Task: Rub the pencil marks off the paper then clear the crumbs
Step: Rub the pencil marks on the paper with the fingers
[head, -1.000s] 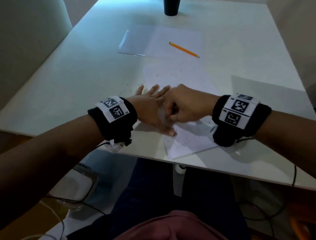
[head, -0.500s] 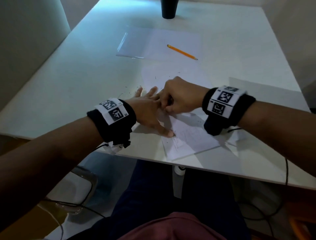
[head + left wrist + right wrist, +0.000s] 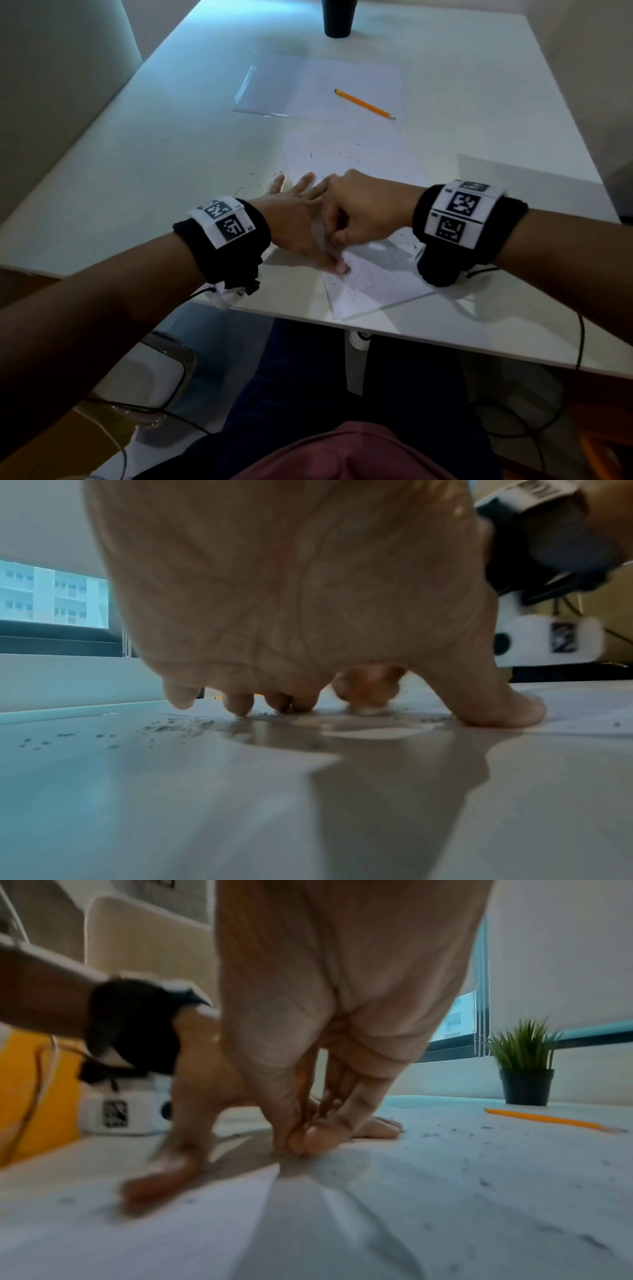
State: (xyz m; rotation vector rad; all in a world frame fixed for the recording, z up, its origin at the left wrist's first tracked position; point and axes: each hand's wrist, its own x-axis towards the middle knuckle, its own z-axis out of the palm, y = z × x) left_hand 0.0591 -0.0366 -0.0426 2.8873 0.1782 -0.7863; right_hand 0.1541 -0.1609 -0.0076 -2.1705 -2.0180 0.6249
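Note:
A white sheet of paper (image 3: 376, 284) with faint pencil marks lies at the table's near edge. My left hand (image 3: 301, 219) lies flat on it, fingers spread and thumb pressed down, holding it still. Right beside it, my right hand (image 3: 356, 212) is curled, and its fingertips (image 3: 301, 1139) pinch a small pale eraser (image 3: 368, 710) against the paper. The eraser is mostly hidden by the fingers. Dark crumbs (image 3: 311, 156) are scattered on the paper and on the table left of it (image 3: 178, 727).
An orange pencil (image 3: 364, 104) lies farther back on a second sheet, next to a clear plastic sleeve (image 3: 267, 89). A black pot (image 3: 338, 17) with a green plant (image 3: 525, 1047) stands at the far edge. The near table edge (image 3: 445, 339) runs just below the paper.
My right hand has rubbed to and fro over the paper, first away and leftward, then back a little. My left hand has stayed pressed on the sheet.

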